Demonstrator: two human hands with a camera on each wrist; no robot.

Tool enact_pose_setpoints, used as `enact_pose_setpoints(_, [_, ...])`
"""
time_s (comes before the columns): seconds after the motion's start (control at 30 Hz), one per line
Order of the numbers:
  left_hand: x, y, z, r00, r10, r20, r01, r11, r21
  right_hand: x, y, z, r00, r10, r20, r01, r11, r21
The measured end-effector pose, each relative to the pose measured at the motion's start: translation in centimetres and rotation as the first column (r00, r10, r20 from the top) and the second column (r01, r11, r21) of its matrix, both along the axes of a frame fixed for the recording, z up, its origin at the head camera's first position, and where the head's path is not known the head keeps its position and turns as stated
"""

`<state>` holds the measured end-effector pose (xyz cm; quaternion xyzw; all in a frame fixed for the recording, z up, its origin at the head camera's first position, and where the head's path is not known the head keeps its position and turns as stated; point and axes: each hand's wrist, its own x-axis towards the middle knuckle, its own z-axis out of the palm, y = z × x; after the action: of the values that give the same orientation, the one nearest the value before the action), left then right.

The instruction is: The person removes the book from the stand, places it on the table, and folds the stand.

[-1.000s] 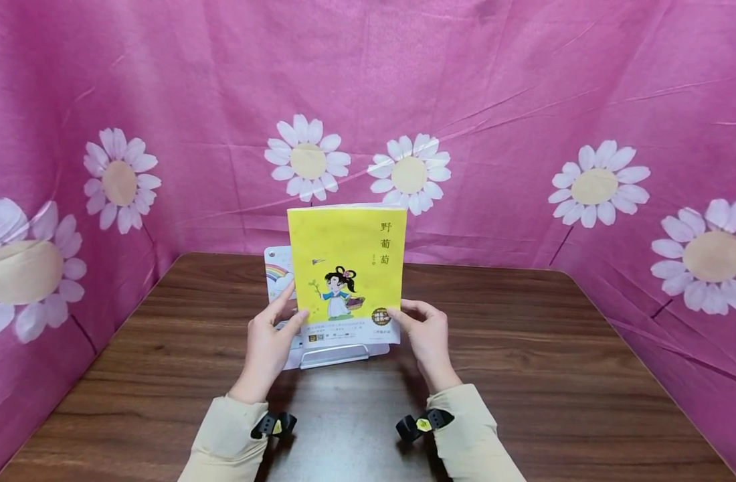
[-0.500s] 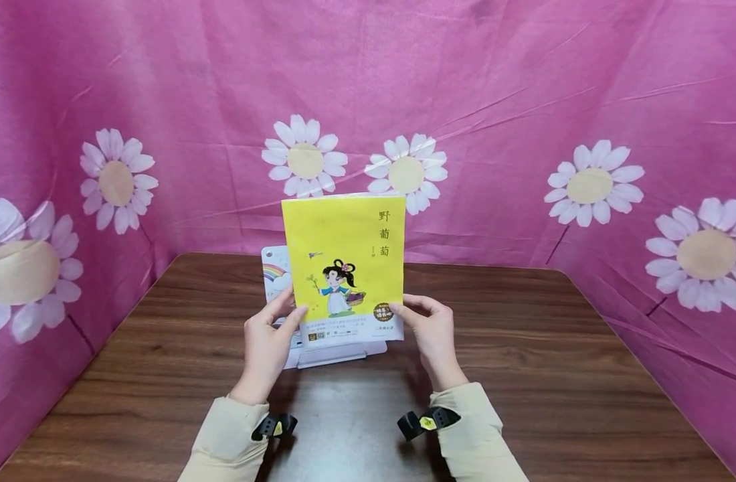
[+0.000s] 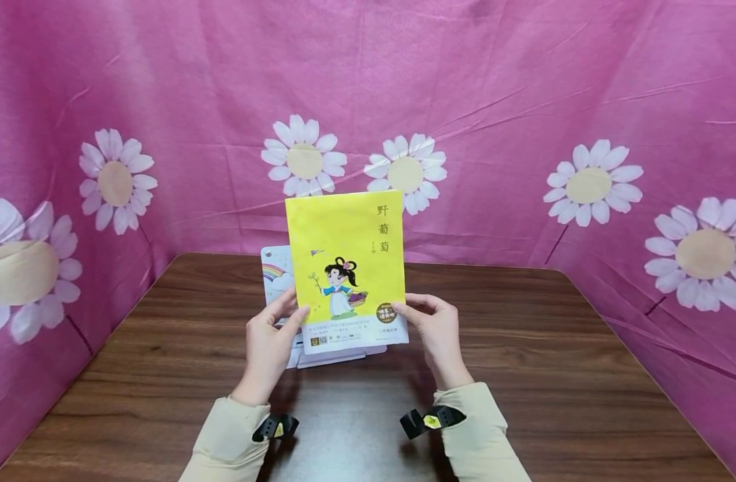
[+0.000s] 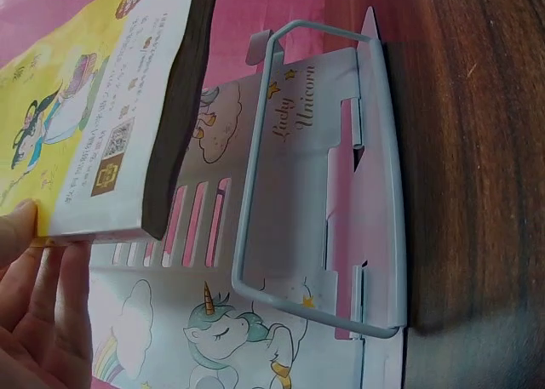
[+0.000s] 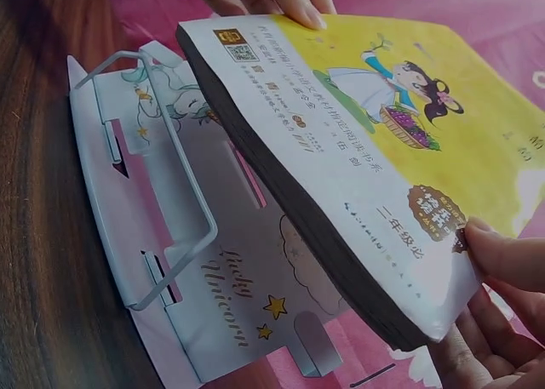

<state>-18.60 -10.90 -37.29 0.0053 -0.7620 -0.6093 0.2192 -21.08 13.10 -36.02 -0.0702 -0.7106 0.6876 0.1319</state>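
A yellow paperback book [image 3: 350,268] with a cartoon girl on its cover is held upright, cover towards me. My left hand [image 3: 270,338] pinches its lower left edge, thumb on the cover and fingers behind. At the lower right edge my right hand [image 3: 433,331] grips it the same way. Behind the book stands a white book stand [image 4: 247,321] printed with unicorns and a rainbow, mostly hidden in the head view. Both wrist views show the book's bottom edge apart from the stand and its wire page holder [image 5: 200,193].
The stand rests on a dark wood-grain table [image 3: 542,375]. A pink cloth [image 3: 494,80] with large white daisies hangs around the back and sides. Each wrist wears a black strap with a small camera.
The book has risen slightly and tilted a little, with both hands still gripping it. My right hand has shifted slightly rightward. The stand stays where it was.
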Motion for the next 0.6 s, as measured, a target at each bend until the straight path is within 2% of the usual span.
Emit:
enact_pose_setpoints(0.27, [0.0, -0.1, 0.1, 0.998, -0.044, 0.033, 0.044, 0.999, 0.003, 0.0, 0.6, 0.1, 0.999, 0.034, 0.010, -0.034, 0.999, 0.019])
enact_pose_setpoints(0.6, [0.0, -0.1, 0.2, 0.990, -0.105, 0.097, 0.102, 0.994, 0.037, 0.0, 1.2, 0.3, 0.997, 0.069, 0.031, -0.069, 0.998, -0.010])
